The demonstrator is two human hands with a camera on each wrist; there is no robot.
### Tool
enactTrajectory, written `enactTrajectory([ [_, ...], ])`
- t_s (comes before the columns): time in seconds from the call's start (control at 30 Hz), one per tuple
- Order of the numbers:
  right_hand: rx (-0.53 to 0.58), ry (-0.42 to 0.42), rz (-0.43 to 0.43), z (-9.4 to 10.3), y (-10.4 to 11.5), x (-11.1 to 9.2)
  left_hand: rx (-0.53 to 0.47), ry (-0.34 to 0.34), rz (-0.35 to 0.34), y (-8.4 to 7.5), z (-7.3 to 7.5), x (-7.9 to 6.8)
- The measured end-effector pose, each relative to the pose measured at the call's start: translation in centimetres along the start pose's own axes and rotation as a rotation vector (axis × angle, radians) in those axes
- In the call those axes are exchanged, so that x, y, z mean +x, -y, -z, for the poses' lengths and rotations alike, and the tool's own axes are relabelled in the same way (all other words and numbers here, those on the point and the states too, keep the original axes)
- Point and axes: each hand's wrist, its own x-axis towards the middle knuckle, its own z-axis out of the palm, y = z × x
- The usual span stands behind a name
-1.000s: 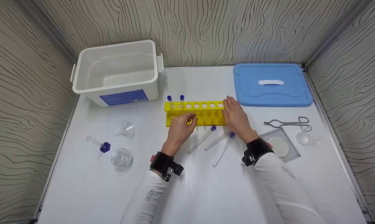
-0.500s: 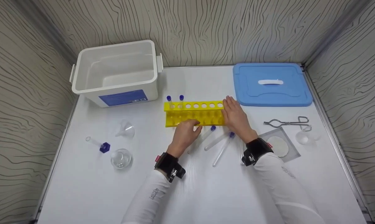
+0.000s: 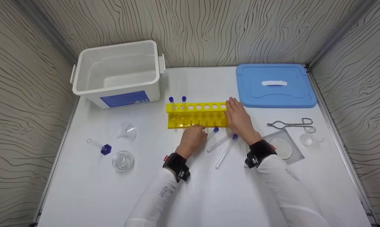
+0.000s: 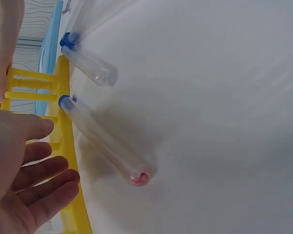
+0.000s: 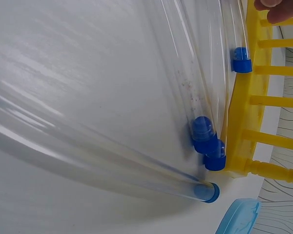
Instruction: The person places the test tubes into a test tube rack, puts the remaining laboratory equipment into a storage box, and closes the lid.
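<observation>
A yellow test tube rack (image 3: 198,120) stands mid-table, with two blue-capped test tubes (image 3: 184,104) upright at its left end. My left hand (image 3: 193,140) hovers at the rack's front edge, over a capped test tube (image 3: 211,135) lying there. The left wrist view shows loosely bent fingers (image 4: 49,173) beside the rack, holding nothing; the lying test tube (image 4: 105,139) is apart from them. My right hand (image 3: 240,121) rests on the rack's right end, fingers straight. Several more test tubes lie before the rack, among them one (image 3: 226,153) with a blue cap (image 5: 203,134).
A white bin (image 3: 120,86) stands back left, a blue lid (image 3: 276,94) back right. At left are a funnel (image 3: 128,130), a cylinder with a blue base (image 3: 106,149) and a glass vessel (image 3: 123,160). Metal tongs (image 3: 287,125) and a white disc (image 3: 281,148) lie right.
My left hand has moved from the rack's middle down and right to its front edge, now covering most of one lying test tube. The right hand and rack have hardly moved.
</observation>
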Motion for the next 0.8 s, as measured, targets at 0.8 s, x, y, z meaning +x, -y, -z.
enactTrajectory([
  [0.8,0.019,-0.068,0.029,-0.1,-0.2,-0.2,0.169,0.008,-0.032,-2.4,-1.9,0.3],
])
